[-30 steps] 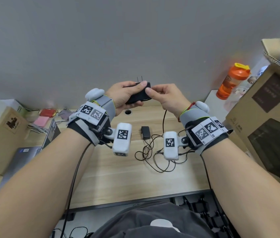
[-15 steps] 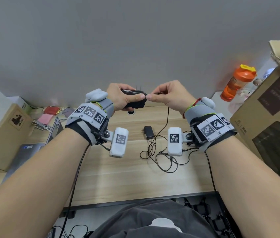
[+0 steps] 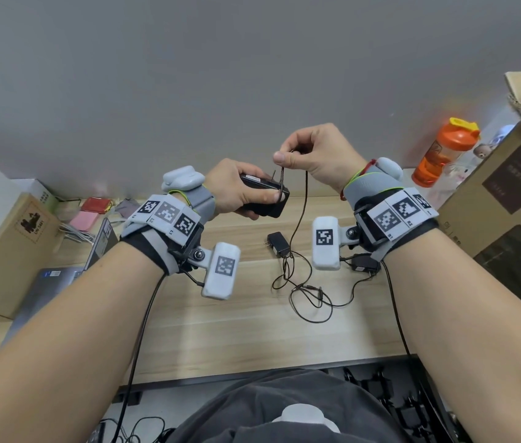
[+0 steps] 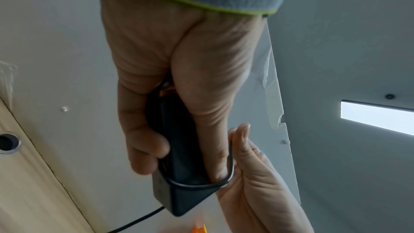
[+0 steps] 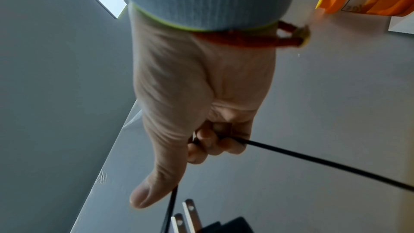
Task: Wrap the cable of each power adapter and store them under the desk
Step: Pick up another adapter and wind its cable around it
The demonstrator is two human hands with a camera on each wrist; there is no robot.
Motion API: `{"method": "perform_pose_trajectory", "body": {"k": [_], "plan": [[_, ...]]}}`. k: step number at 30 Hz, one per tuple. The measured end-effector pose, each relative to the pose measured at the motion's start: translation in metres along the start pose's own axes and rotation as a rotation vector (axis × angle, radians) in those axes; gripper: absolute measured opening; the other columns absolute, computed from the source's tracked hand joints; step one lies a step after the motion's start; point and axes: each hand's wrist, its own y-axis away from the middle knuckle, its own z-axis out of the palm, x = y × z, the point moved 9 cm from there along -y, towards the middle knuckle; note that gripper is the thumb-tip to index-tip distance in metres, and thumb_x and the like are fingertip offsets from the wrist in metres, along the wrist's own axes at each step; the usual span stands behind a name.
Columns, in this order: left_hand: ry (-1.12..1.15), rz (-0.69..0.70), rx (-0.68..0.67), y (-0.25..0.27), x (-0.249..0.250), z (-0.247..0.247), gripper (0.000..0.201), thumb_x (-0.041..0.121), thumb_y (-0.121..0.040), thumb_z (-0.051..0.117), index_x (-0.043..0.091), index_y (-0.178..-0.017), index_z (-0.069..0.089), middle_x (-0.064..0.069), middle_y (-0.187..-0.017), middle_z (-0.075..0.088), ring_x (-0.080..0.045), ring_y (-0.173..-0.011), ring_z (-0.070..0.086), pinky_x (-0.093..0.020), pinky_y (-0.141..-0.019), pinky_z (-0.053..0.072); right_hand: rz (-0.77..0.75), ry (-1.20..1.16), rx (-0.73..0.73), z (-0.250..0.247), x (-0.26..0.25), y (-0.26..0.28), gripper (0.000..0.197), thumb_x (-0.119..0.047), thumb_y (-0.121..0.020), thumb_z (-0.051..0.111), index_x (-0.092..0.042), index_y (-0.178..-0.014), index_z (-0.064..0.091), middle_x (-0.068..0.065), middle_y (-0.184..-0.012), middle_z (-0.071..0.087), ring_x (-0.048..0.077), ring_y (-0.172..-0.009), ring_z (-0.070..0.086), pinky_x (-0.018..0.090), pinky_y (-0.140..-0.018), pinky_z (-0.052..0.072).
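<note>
Left hand point(image 3: 236, 190) grips the power adapter point(image 3: 265, 199) above the counter point(image 3: 220, 330), thumb pinning a turn. Right hand point(image 3: 313, 155) fingers pinch the cable point(image 3: 299, 219) just above the adapter. Best kept taut, each loop laid beside the last, clear of the prongs point(image 5: 188, 217).

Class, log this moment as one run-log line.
left hand: grips power adapter | right hand: pinches its cable, raised | wrap: begun | desk: two more adapters waiting
</note>
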Motion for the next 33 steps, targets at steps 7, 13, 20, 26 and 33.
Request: {"method": "perform_pose_trajectory", "body": {"k": [7, 13, 20, 26, 33], "plan": [[0.07, 0.073, -0.004, 0.005, 0.019, 0.0, 0.021, 0.021, -0.076, 0.083, 0.014, -0.093, 0.072, -0.016, -0.082, 0.069, -0.034, -0.064, 0.066, -0.047, -0.072, 0.05, 0.047, -0.052, 0.093, 0.002, 0.026, 0.001, 0.021, -0.024, -0.09, 0.071, -0.018, -0.069, 0.066, -0.006, -0.06, 0.056, 0.011, -0.056, 0.042, 0.023, -0.056, 0.037], [0.232, 0.133, 0.127, 0.001, 0.026, -0.014, 0.014, 0.014, -0.081, 0.078, 0.008, -0.089, 0.068, -0.005, -0.068, 0.068, -0.019, -0.051, 0.064, -0.025, -0.052, 0.056, 0.172, -0.172, 0.118, 0.023, 0.057, 0.009, 0.027, -0.017, -0.099, 0.056, 0.004, -0.08, 0.058, -0.004, -0.055, 0.035, 0.009, -0.047, 0.029, 0.026, -0.05, 0.025], [0.353, 0.146, 0.305, -0.01, 0.02, -0.04, 0.023, 0.016, -0.078, 0.082, 0.007, -0.086, 0.061, -0.012, -0.075, 0.065, -0.02, -0.045, 0.058, -0.026, -0.05, 0.052, 0.15, -0.07, -0.116, 0.065, 0.049, 0.021, 0.027, -0.024, -0.104, 0.048, -0.017, -0.095, 0.073, -0.004, -0.057, 0.031, 0.01, -0.048, 0.029, 0.02, -0.048, 0.027], [0.273, 0.111, 0.372, -0.019, 0.004, -0.061, 0.03, 0.017, -0.075, 0.085, 0.006, -0.086, 0.061, -0.016, -0.084, 0.065, -0.02, -0.047, 0.063, -0.024, -0.047, 0.051, 0.11, 0.092, -0.157, 0.063, 0.023, 0.025, 0.028, -0.023, -0.101, 0.054, -0.004, -0.104, 0.074, -0.01, -0.051, 0.035, 0.0, -0.04, 0.043, 0.014, -0.05, 0.029], [0.112, 0.1, 0.352, -0.022, -0.009, -0.065, 0.026, 0.012, -0.074, 0.085, 0.008, -0.084, 0.061, -0.011, -0.082, 0.067, -0.025, -0.063, 0.069, -0.038, -0.06, 0.062, 0.024, 0.065, -0.041, 0.032, -0.013, 0.017, 0.024, -0.013, -0.098, 0.058, 0.009, -0.096, 0.07, -0.02, -0.04, 0.049, -0.003, -0.041, 0.046, 0.006, -0.049, 0.033]]}}
